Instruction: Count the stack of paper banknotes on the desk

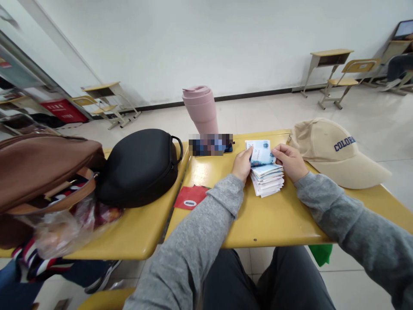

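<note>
My left hand (242, 163) grips the left edge of a small blue-and-white printed packet (260, 151), its thumb lying on top. The fingertips of my right hand (290, 160) pinch the right side of the same packet. Just below it, on the yellow desk, rises a stack of thin white and blue pieces (267, 181), their edges uneven; I cannot tell whether they are packets or folded paper. A red pouch-like piece with a white oval label (190, 198) lies left of the stack, partly covered by my left sleeve.
A pink tumbler (200, 107) and a phone with a blurred screen (211, 145) are at the desk's far edge. A beige cap (335, 150) lies to the right. On the adjoining desk sit a black rounded case (138, 168), a brown bag (48, 168) and a clear plastic bag (61, 232).
</note>
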The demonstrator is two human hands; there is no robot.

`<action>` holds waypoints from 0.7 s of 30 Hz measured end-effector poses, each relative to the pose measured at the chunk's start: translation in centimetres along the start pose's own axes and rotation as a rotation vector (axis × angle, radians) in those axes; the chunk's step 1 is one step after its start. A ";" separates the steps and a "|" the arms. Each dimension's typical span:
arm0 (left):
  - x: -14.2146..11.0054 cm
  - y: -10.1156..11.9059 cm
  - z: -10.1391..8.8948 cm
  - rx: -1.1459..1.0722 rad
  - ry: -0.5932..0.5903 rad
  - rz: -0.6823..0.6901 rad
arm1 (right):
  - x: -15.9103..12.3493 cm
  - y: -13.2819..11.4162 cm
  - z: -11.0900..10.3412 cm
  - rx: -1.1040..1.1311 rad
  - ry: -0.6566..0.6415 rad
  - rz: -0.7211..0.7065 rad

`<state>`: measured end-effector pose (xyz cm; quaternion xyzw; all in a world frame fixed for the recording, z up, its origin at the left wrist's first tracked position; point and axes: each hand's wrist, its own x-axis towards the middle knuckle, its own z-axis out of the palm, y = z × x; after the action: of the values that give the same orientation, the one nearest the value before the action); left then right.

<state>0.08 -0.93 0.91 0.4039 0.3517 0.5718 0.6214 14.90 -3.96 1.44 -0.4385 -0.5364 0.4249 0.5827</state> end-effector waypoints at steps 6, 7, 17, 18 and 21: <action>0.2 -0.2 -0.1 0.014 -0.013 0.025 | 0.1 0.1 0.0 0.005 -0.005 0.002; 0.2 -0.2 -0.1 0.016 -0.012 0.026 | 0.1 0.1 0.0 0.005 -0.006 0.000; 0.2 -0.2 -0.1 -0.015 0.006 -0.020 | -0.1 0.0 0.0 -0.031 -0.012 -0.007; 0.2 -0.1 -0.1 -0.018 0.002 -0.023 | -0.1 -0.1 0.0 -0.033 -0.010 -0.008; -0.1 0.1 0.0 -0.025 -0.014 -0.016 | -0.1 -0.4 0.1 -0.025 -0.020 -0.012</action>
<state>0.08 -1.02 0.98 0.3975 0.3435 0.5681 0.6335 14.78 -4.17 1.76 -0.4383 -0.5501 0.4190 0.5742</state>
